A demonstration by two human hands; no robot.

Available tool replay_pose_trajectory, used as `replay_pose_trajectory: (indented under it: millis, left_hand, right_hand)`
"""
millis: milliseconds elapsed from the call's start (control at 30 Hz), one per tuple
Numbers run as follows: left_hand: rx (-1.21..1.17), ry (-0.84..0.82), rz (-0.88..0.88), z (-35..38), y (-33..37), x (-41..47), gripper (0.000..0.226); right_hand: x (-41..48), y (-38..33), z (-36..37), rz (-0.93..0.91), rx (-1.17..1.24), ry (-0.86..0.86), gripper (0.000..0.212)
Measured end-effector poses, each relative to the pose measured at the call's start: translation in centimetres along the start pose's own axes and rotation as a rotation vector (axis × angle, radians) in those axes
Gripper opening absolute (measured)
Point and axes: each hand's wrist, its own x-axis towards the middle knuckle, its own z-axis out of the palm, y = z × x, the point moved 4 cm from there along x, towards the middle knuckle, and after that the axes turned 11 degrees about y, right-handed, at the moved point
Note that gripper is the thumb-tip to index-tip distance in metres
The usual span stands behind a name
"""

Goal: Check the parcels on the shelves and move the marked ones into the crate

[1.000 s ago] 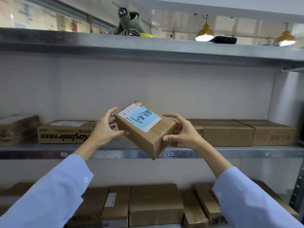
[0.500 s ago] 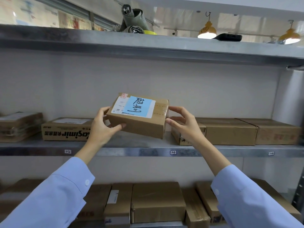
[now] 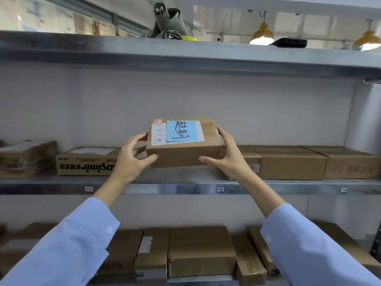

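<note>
Parcel with blue label, being held level at frame centre over middle shelf, left hand and right hand gripping opposite ends, fingers curling round edges.

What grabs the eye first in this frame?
The cardboard parcel at centre, gripped at its ends by the left hand and right hand at middle shelf level. A blue note with handwritten characters lies on its top. Next, the carton with upside-down print, on the shelf to the left.
</note>
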Motion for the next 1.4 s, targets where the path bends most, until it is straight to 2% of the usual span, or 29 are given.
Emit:
replay_pose_trajectory:
  millis: [133,300,467,600,700,867,933,1033,1267,1400]
  left_hand:
    - [-0.015,-0.117,-0.002,-0.2,1.0,-0.6,0.059]
    - [-0.057,-0.18,0.008,-0.6,1.7,-0.8,0.061]
    - [0.004,-0.179,0.008,-0.7,1.1,-0.5,0.081]
    - [0.028,-0.276,-0.019,-0.3,1.1,-0.6,0.107]
    - [0.022,-0.349,-0.007,0.2,1.0,-0.8,0.101]
    - [0.029,-0.259,0.004,0.1,1.3,-1.3,0.093]
    - [0.062,-0.234,0.07,0.3,1.5,-1.3,0.086]
    - [0.045,-0.205,0.061,0.6,1.2,-1.5,0.082]
    - [-0.019,-0.142,0.01,1.4,0.7,-2.2,0.077]
    - [0.013,-0.116,0.022,1.9,0.9,-2.3,0.083]
  right_hand:
    - [0.4,0.3,-0.4,0.017,0.006,0.064,0.104]
    - [0.7,0.8,-0.8,0.053,0.066,0.065,0.106]
    - [0.5,0.8,-0.7,0.058,0.11,0.061,0.111]
    - [0.3,0.6,-0.2,0.067,0.112,0.073,0.119]
    - [0.4,0.6,-0.1,0.073,0.094,0.071,0.118]
    - [0.1,0.3,0.0,0.04,0.043,0.177,0.102]
    - [-0.1,0.3,0.0,0.026,0.029,0.23,0.1]
    - [-0.2,0.3,0.0,0.032,0.025,0.25,0.101]
    - [-0.6,-0.1,0.8,0.025,-0.008,0.065,0.093]
    - [-1.1,-0.9,1.2,0.005,-0.002,-0.044,0.102]
